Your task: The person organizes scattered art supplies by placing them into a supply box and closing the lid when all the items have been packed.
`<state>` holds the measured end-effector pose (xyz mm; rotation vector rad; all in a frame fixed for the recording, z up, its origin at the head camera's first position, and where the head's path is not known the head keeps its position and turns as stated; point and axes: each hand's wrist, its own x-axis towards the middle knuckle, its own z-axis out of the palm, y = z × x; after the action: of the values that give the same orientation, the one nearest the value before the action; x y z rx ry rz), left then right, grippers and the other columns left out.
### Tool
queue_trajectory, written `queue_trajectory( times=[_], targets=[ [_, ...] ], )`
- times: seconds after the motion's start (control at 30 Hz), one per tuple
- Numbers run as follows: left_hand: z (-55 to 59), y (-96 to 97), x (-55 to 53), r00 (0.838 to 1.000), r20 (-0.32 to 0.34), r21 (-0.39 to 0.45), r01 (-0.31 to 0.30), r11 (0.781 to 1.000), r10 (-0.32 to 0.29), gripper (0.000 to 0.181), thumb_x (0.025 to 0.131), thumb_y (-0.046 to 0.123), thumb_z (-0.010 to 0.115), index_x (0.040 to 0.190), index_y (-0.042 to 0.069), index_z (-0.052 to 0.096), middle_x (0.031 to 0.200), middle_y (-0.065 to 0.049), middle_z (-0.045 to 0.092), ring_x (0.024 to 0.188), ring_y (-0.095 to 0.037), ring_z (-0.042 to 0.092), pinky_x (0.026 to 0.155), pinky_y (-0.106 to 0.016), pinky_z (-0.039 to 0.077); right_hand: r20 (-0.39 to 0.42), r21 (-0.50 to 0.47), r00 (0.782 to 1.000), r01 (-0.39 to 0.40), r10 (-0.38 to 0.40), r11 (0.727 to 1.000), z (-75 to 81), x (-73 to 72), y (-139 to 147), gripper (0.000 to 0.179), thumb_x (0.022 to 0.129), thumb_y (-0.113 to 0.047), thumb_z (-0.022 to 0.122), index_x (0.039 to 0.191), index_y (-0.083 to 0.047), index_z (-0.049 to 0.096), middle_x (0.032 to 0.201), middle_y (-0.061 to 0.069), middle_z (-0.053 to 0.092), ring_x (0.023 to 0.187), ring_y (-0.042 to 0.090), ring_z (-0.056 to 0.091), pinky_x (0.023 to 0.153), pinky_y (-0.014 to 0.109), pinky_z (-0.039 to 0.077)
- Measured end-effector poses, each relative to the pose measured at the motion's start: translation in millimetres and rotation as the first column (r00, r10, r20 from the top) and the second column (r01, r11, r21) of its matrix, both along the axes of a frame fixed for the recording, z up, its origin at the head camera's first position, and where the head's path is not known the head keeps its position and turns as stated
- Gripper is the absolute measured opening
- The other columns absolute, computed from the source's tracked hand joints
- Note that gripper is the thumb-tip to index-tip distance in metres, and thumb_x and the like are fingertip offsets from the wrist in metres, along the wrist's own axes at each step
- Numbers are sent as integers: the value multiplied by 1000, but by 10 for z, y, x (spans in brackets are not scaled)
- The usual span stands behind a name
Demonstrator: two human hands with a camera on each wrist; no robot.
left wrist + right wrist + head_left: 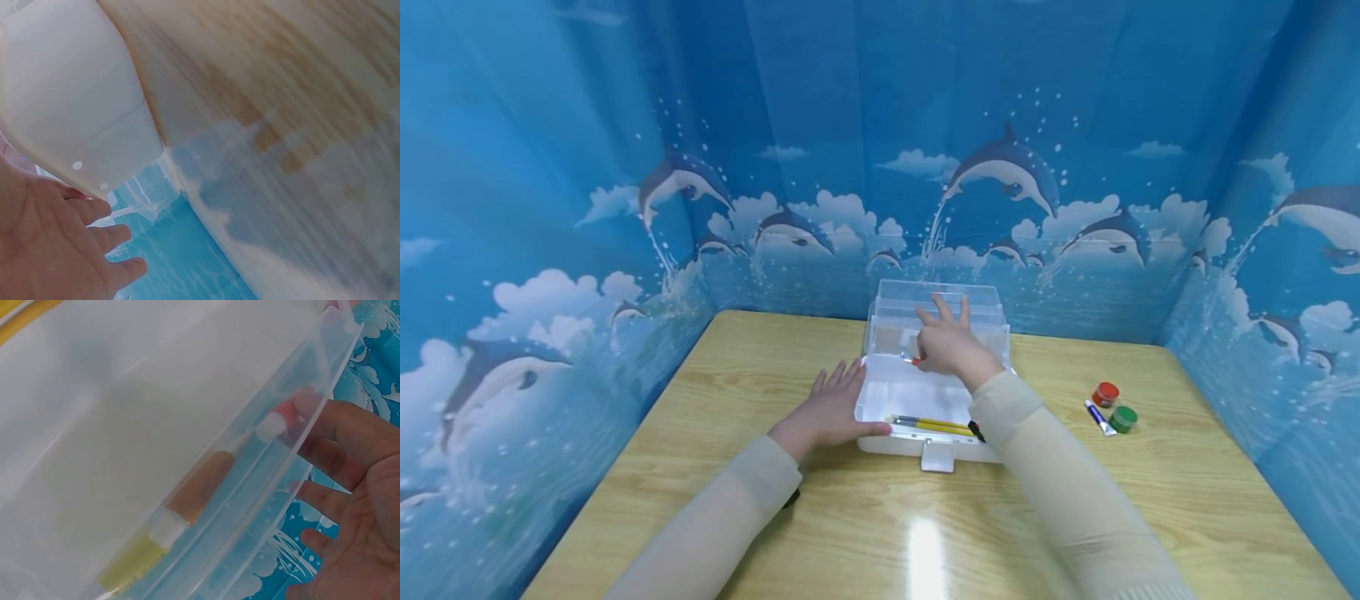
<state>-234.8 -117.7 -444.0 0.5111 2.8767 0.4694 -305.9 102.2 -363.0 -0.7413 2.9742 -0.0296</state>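
Observation:
A white plastic box [887, 444] stands open on the table, its clear lid and tray [1000, 333] raised at the back. My left hand [831, 414] rests against the box's left side with straight fingers, thumb at the front corner. Over the raised tray, my right hand [951, 343] pinches a small red paint tube [287, 415] with a white cap between thumb and index finger; its other fingers spread. An orange tube [203, 484] and a yellow tube [134, 562] lie in line with it in the tray. Paintbrushes [932, 424] with yellow handles lie along the box's front.
On the table to the right sit a red paint jar [1106, 394], a green paint jar [1123, 419] and a purple paint tube [1100, 417]. Blue dolphin-print curtains [820, 125] enclose the wooden table [760, 350] at the back and sides.

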Motion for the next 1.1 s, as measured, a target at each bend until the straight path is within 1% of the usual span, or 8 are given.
queue_trajectory(
  times=[0.13, 0.23, 0.47, 0.63, 0.93, 1.1],
  targets=[
    [-5, 2, -3, 1000, 0, -8, -1, 1000, 1, 124, 77, 88, 51, 161, 10, 5, 168, -7, 3, 153, -33, 0, 121, -56, -2, 6, 5, 1000, -3, 3, 1000, -7, 2, 8, 23, 85, -26, 82, 66, -26, 68, 164, 9, 27, 152, 38, -8, 110, 69, -18],
    [-4, 0, -4, 1000, -3, -2, 0, 1000, 0, 124, 77, 87, 53, 161, 9, 7, 168, -8, 4, 153, -33, 0, 121, -57, -1, 3, 6, 1000, -7, 7, 1000, -5, 9, 16, 22, 85, -25, 82, 67, -26, 69, 163, 9, 28, 153, 38, -7, 110, 69, -17],
    [5, 5, 4, 1000, 8, -5, -3, 1000, 3, 124, 77, 87, 52, 162, 11, 5, 168, -7, 2, 154, -32, -1, 121, -55, -3, 7, -8, 1000, -2, 2, 1000, 33, 35, 50, 19, 84, -23, 83, 70, -25, 70, 164, 9, 27, 152, 39, -6, 111, 69, -16],
    [11, 1, 8, 1000, 8, 9, -3, 1000, 3, 123, 77, 85, 54, 162, 11, 5, 168, -8, 3, 153, -34, 0, 121, -56, -3, 5, -18, 1000, 0, 1, 1000, 86, 70, 67, 17, 84, -23, 82, 71, -22, 72, 164, 9, 27, 152, 38, -10, 109, 68, -20],
    [-1, -3, 3, 1000, 6, 16, -4, 1000, 4, 122, 78, 84, 55, 162, 11, 5, 168, -8, 3, 153, -34, 0, 121, -55, -4, -26, -6, 1000, -13, 13, 1000, 206, 147, 134, 16, 86, -27, 80, 73, -21, 74, 164, 9, 26, 152, 39, -8, 109, 70, -18],
    [7, -8, 9, 1000, 8, 25, -1, 1000, 1, 123, 77, 85, 54, 161, 10, 5, 167, -8, 3, 153, -34, 0, 121, -55, -4, -50, -23, 999, -7, 6, 1000, 291, 205, 190, 17, 85, -26, 81, 71, -20, 74, 164, 10, 27, 152, 40, -7, 110, 71, -15]
  ],
)
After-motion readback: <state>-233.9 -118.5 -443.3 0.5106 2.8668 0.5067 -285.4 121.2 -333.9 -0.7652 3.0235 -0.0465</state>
